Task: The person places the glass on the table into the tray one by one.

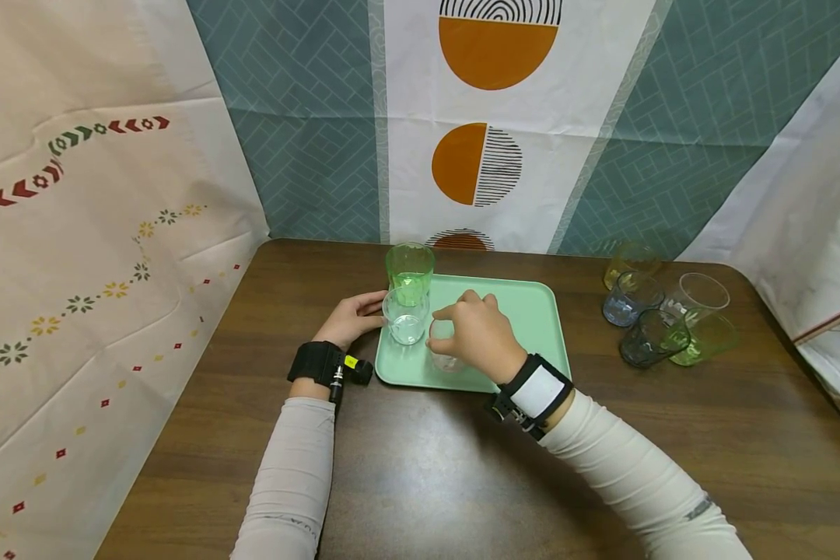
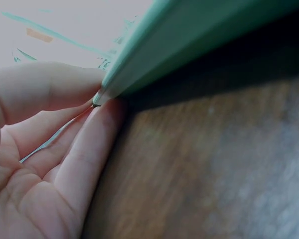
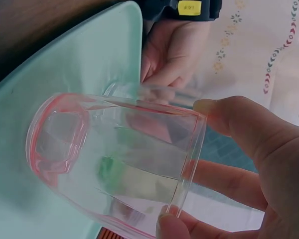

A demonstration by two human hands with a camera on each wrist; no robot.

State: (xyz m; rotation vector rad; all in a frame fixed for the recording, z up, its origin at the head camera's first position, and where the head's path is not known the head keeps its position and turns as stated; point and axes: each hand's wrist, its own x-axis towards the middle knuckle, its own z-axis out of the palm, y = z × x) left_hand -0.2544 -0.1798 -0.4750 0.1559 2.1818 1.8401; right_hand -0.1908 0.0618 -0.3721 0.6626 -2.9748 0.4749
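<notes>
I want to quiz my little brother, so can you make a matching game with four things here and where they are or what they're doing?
1. Left hand
2. Right hand
3. Blue glass
4. Top orange half-circle

A. On the cloth behind the table
B. Holding the tray's edge
C. Beside a dark glass
D. Holding a clear cup

Pairs: 1-B, 2-D, 3-C, 4-A

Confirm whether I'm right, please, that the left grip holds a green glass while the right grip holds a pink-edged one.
Not quite: in the left wrist view, the left grip pinches the tray, not a glass; the right grip holds a pink-edged glass.
</notes>
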